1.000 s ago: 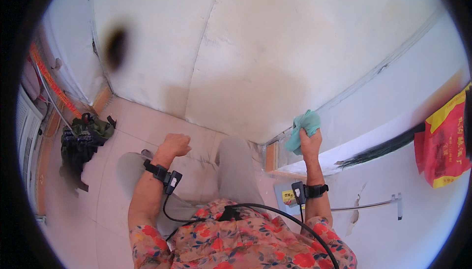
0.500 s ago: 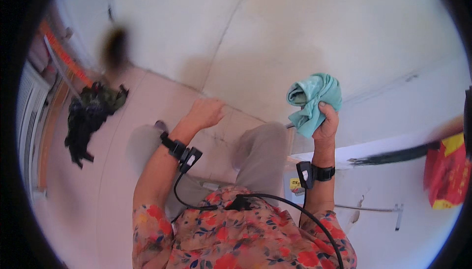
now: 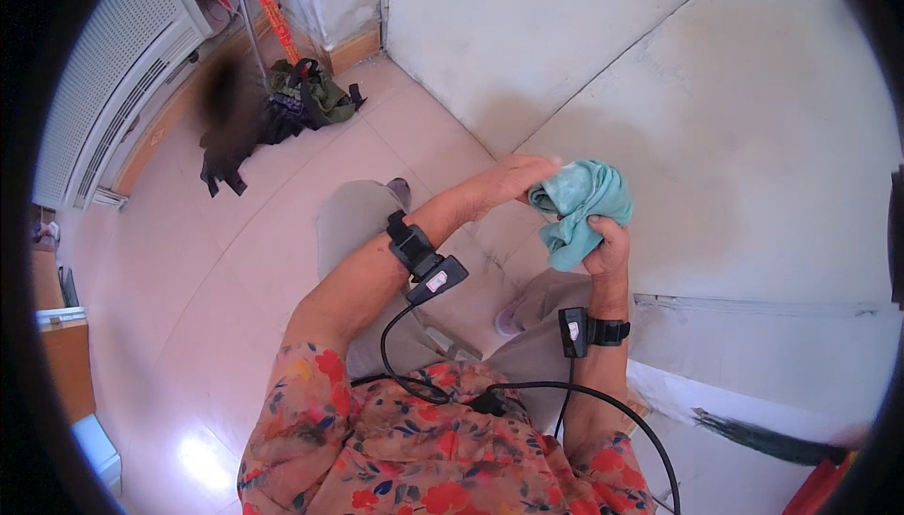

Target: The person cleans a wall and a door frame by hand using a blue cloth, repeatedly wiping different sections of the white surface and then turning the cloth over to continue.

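A teal cloth (image 3: 589, 204), folded and rolled into a loose bundle, is held up in front of me. My right hand (image 3: 607, 247) is closed around its lower right side, with the thumb on top. My left hand (image 3: 518, 179) reaches in from the left, its fingers stretched out at the upper left of the bundle. Its blurred fingertips are at the cloth's edge, and I cannot tell whether they touch it. Black straps with small boxes and cables sit on both wrists.
Large pale panels (image 3: 527, 54) stand before me above a pink tiled floor (image 3: 254, 261). At the upper left, a dark fabric mop-like bundle (image 3: 311, 101) lies by an orange-wrapped pole (image 3: 266, 2) and a white slatted unit (image 3: 122, 72). A dark brush-like thing (image 3: 763, 440) is at lower right.
My left hand has moved right, from a loosely curled pose to stretched fingers beside the cloth. The right hand keeps its hold. The view has swung left.
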`<state>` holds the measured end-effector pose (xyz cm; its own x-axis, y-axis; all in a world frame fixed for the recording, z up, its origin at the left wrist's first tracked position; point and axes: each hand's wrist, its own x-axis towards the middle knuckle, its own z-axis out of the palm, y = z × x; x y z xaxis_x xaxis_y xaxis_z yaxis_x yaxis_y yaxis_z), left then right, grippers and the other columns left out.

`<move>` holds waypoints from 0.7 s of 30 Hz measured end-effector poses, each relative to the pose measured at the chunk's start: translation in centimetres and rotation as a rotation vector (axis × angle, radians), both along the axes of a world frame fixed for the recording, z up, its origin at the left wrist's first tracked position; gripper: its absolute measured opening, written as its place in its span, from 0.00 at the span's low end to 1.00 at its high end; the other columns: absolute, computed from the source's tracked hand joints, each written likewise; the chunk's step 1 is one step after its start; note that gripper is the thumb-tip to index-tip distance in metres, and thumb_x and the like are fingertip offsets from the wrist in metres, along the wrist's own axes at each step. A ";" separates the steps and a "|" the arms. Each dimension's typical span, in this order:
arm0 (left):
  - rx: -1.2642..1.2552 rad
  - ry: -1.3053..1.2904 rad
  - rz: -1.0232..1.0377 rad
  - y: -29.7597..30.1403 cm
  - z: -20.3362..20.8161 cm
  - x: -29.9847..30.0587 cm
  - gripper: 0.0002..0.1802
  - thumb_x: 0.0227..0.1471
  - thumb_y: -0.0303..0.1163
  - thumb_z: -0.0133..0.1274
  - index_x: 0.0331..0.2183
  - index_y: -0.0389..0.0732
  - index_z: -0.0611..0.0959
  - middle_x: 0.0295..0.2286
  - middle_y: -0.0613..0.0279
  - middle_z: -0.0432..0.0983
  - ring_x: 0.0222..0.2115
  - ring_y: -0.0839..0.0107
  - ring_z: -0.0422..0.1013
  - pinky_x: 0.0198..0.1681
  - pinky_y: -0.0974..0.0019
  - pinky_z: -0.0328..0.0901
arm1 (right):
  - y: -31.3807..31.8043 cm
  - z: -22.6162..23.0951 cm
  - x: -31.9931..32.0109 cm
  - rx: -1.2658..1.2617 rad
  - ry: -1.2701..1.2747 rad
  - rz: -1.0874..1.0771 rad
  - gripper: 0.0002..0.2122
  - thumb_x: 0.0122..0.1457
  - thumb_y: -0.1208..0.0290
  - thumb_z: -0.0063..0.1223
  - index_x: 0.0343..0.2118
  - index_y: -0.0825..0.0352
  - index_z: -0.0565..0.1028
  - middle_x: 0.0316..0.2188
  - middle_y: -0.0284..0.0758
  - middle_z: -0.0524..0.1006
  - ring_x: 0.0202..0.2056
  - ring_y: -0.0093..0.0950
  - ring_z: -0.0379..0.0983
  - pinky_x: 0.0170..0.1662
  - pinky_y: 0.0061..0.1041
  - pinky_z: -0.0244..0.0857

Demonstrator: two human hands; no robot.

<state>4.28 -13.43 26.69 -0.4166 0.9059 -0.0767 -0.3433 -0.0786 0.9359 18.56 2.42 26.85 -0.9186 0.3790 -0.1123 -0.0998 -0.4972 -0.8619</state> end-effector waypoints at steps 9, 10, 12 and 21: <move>-0.107 0.008 0.335 1.5 1.3 0.3 0.17 0.46 0.39 0.55 0.33 0.35 0.77 0.28 0.64 0.72 0.28 0.78 0.67 0.31 0.72 0.63 | 0.8 0.7 -2.4 0.123 -0.155 -0.144 0.14 0.54 0.71 0.49 0.42 0.69 0.68 0.34 0.34 0.73 0.34 0.25 0.71 0.38 0.26 0.67; -0.110 -0.005 0.342 1.3 1.5 0.0 0.17 0.46 0.39 0.55 0.34 0.35 0.77 0.28 0.65 0.73 0.29 0.79 0.67 0.32 0.73 0.63 | 1.8 0.0 -2.3 0.165 -0.187 -0.211 0.12 0.55 0.70 0.49 0.41 0.69 0.69 0.33 0.33 0.73 0.33 0.24 0.71 0.36 0.25 0.67; -0.097 -0.047 0.381 0.8 1.5 -0.3 0.17 0.46 0.39 0.56 0.34 0.36 0.77 0.29 0.65 0.73 0.30 0.80 0.67 0.33 0.74 0.63 | 3.5 -1.1 -1.9 0.243 -0.238 -0.376 0.10 0.56 0.70 0.48 0.39 0.68 0.69 0.30 0.33 0.73 0.30 0.22 0.69 0.33 0.22 0.66; -0.257 0.233 0.295 0.2 0.6 -0.1 0.20 0.39 0.41 0.59 0.32 0.37 0.77 0.25 0.59 0.74 0.28 0.74 0.70 0.31 0.69 0.65 | 2.5 -1.2 -2.6 0.303 -0.204 -0.286 0.18 0.58 0.62 0.45 0.47 0.69 0.67 0.37 0.37 0.73 0.37 0.24 0.69 0.41 0.24 0.63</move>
<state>4.20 -13.19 27.27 -0.6870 0.7095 -0.1569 -0.1191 0.1030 0.9875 15.94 4.89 25.64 -0.7430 0.6576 -0.1244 -0.0099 -0.1966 -0.9804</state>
